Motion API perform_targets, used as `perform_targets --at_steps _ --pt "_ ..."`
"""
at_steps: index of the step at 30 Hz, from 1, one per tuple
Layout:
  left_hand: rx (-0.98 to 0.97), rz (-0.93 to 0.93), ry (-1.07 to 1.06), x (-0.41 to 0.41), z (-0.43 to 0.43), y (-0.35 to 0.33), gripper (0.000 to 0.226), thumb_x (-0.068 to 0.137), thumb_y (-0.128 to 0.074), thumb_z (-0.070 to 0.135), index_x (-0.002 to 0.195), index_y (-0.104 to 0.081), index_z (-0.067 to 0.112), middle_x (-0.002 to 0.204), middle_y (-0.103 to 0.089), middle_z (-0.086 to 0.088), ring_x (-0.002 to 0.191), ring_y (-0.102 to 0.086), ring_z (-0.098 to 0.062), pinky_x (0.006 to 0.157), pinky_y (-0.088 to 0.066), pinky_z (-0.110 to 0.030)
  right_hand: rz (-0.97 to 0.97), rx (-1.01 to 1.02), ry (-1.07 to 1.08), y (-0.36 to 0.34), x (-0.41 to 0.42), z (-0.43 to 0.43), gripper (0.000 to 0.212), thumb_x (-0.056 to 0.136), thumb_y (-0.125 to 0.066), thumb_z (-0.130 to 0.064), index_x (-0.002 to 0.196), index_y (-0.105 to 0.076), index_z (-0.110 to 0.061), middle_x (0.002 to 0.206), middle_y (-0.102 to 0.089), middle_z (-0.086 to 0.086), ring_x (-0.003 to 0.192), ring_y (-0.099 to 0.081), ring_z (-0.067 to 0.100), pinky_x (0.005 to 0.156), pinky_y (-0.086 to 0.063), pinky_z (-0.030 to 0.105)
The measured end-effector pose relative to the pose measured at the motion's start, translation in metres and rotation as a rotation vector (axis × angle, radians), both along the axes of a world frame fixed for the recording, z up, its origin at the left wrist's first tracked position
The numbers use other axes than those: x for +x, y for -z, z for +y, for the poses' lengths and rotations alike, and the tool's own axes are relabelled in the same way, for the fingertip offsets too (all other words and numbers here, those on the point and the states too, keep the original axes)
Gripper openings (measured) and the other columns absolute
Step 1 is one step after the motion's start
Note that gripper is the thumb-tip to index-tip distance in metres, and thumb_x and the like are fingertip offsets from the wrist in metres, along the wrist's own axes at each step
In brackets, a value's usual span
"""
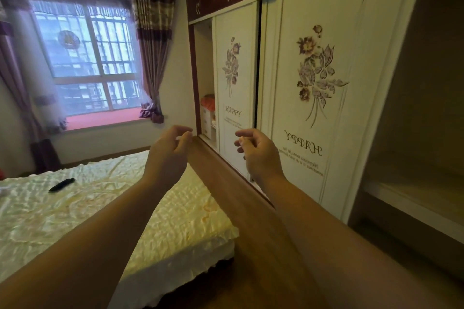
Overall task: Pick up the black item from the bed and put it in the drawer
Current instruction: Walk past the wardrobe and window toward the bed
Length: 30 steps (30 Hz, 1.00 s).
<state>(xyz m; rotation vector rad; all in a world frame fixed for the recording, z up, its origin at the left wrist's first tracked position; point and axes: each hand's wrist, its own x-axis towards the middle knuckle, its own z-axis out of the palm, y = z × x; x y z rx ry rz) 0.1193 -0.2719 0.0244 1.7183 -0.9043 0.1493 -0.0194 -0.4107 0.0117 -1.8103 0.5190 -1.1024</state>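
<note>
A small, long black item (61, 184) lies on the cream quilted bed (88, 211), towards its far left side. My left hand (167, 150) is raised in front of me, well to the right of the item, fingers loosely curled and holding nothing. My right hand (258, 152) hovers at the same height near the wardrobe doors, fingers apart and empty. A white unit of small drawers (208, 120) shows inside the wardrobe's open far section, its drawers shut as far as I can tell.
White sliding wardrobe doors (313, 83) with flower prints line the right wall. A strip of wooden floor (241, 198) runs between bed and wardrobe. An open wardrobe bay (414, 158) is at the near right. A curtained window (85, 57) fills the far wall.
</note>
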Motion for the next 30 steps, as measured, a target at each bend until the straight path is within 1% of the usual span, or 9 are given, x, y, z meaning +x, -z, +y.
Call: perform_targets --at_steps 4,7,9,13,16,20,22,26,30 --pt "0.012 0.014 -0.006 0.03 -0.06 0.01 0.022 0.098 -0.041 0.039 0.11 -0.059 0.032 0.109 -0.066 0.002 0.105 -0.063 -0.02 0.084 -0.057 -0.053 0.0 0.024 -0.002 0.01 0.03 -0.05 0.017 0.1 -0.049 -0.023 0.106 -0.065 -0.026 0.114 -0.067 0.001 0.117 -0.058 0.026 0.095 -0.054 0.046" --pt "0.028 0.017 0.001 0.058 -0.104 0.019 0.023 0.098 -0.041 0.04 0.11 -0.058 0.031 0.109 -0.066 0.003 0.104 -0.063 -0.018 0.084 -0.057 -0.051 0.006 0.016 -0.01 0.019 0.053 -0.087 0.018 0.1 -0.049 -0.023 0.107 -0.065 -0.026 0.107 -0.069 -0.004 0.107 -0.063 0.018 0.085 -0.057 0.031" --pt "0.043 -0.001 0.012 0.078 -0.132 0.026 0.029 0.098 -0.041 0.042 0.115 -0.059 0.027 0.11 -0.067 0.002 0.104 -0.063 -0.019 0.085 -0.057 -0.051 0.021 0.013 -0.001 0.023 0.07 -0.112 0.018 0.1 -0.049 -0.023 0.107 -0.065 -0.027 0.103 -0.069 -0.006 0.1 -0.064 0.013 0.078 -0.054 0.021" --pt "0.046 -0.055 0.019 0.131 -0.19 0.036 0.035 0.097 -0.039 0.048 0.118 -0.058 0.027 0.116 -0.066 0.002 0.103 -0.061 -0.015 0.086 -0.055 -0.043 0.055 0.02 0.027 0.03 0.108 -0.164 0.018 0.099 -0.049 -0.025 0.109 -0.064 -0.028 0.103 -0.068 -0.008 0.098 -0.064 0.01 0.082 -0.055 0.026" --pt "0.061 -0.086 0.029 0.177 -0.235 0.039 0.042 0.095 -0.037 0.054 0.121 -0.057 0.029 0.123 -0.063 0.002 0.1 -0.055 -0.01 0.08 -0.045 -0.032 0.089 0.015 0.035 0.027 0.143 -0.205 0.019 0.097 -0.051 -0.03 0.113 -0.063 -0.03 0.105 -0.067 -0.009 0.098 -0.063 0.009 0.082 -0.054 0.03" --pt "0.097 -0.069 0.082 0.232 -0.293 0.034 0.047 0.09 -0.034 0.062 0.121 -0.056 0.034 0.124 -0.061 0.005 0.094 -0.053 -0.003 0.076 -0.04 -0.027 0.108 0.04 0.039 0.015 0.191 -0.257 0.023 0.098 -0.051 -0.035 0.118 -0.062 -0.03 0.114 -0.065 -0.008 0.107 -0.061 0.011 0.089 -0.053 0.034" --pt "0.1 -0.063 0.101 0.255 -0.321 0.03 0.05 0.086 -0.032 0.067 0.119 -0.055 0.038 0.122 -0.06 0.008 0.089 -0.053 0.002 0.075 -0.041 -0.026 0.093 0.051 0.039 0.01 0.213 -0.28 0.023 0.098 -0.05 -0.035 0.118 -0.062 -0.031 0.115 -0.065 -0.008 0.108 -0.061 0.011 0.084 -0.053 0.03" --pt "0.105 -0.045 0.125 0.289 -0.379 0.028 0.044 0.087 -0.034 0.065 0.117 -0.054 0.041 0.124 -0.062 0.006 0.095 -0.057 -0.004 0.075 -0.045 -0.025 0.077 0.063 0.045 0.007 0.246 -0.331 0.024 0.099 -0.049 -0.035 0.12 -0.06 -0.03 0.117 -0.064 -0.007 0.107 -0.061 0.009 0.07 -0.048 0.016" --pt "0.086 -0.063 0.141 0.308 -0.434 0.035 0.036 0.091 -0.037 0.06 0.115 -0.054 0.04 0.124 -0.061 0.008 0.088 -0.053 0.004 0.067 -0.036 -0.012 0.068 0.061 0.054 0.012 0.272 -0.387 0.024 0.099 -0.051 -0.033 0.12 -0.059 -0.029 0.112 -0.064 -0.008 0.103 -0.062 0.009 0.07 -0.049 0.017"
